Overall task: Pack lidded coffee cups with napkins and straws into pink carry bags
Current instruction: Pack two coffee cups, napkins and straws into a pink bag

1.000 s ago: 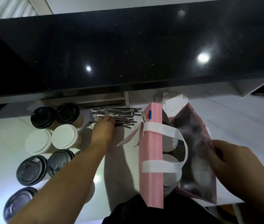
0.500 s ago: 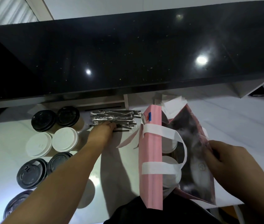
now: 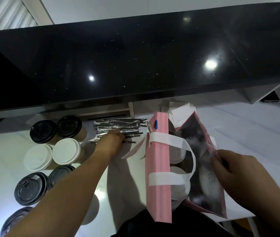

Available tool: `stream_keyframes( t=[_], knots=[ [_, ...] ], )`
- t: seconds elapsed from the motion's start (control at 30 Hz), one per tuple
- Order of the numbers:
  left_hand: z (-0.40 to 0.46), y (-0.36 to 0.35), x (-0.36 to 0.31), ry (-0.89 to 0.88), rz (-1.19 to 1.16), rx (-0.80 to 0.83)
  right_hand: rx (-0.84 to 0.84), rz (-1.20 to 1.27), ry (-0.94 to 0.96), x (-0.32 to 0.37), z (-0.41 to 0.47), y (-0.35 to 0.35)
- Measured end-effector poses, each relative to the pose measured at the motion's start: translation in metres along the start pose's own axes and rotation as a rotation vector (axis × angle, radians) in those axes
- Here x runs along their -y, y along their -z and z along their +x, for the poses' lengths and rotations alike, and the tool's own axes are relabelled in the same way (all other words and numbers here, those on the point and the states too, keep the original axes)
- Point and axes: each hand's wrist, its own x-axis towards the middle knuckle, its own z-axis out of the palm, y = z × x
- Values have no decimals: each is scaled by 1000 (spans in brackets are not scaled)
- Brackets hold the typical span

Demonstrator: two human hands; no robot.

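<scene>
A pink carry bag [image 3: 158, 168] with white handles stands open on the white counter [image 3: 2, 151], and two white-lidded cups [image 3: 178, 189] sit inside it. My right hand [image 3: 236, 175] grips the bag's right wall and holds it open. My left hand [image 3: 112, 142] reaches to the pile of wrapped black straws [image 3: 118, 125] left of the bag, with its fingertips on the straws; whether it grips one I cannot tell. White napkins [image 3: 182, 112] lie behind the bag.
Several lidded cups stand at the left: black lids [image 3: 42, 131], white lids [image 3: 66, 151] and more dark lids [image 3: 30, 189] nearer me. A black glossy shelf [image 3: 135, 65] overhangs the back of the counter.
My left hand has shifted slightly right over the straw pile. The bag and my right hand have stayed in place.
</scene>
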Motion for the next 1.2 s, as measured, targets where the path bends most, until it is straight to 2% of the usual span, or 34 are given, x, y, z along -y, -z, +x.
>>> stream_keyframes(
  t=[0.17,0.37,0.67,0.77,1.0,1.1,1.2],
  knots=[
    [4,11,-6,-4,90,125,-2,7,17,3,1,0],
    [-3,16,-22,-88,230,274,3,19,22,2,0,-1],
    [-27,2,-16,-131,187,182,29,-9,43,-2,-3,-3],
    [-35,12,-10,-80,4,93,27,-20,74,-3,-5,-2],
    [-68,80,-12,189,-623,-352,77,-4,47,-2,-2,4],
    [-94,134,-32,134,-791,-499,60,14,48,-3,-2,5],
    [-128,192,-68,-24,-977,-551,85,13,32,-5,-1,5]
  ],
)
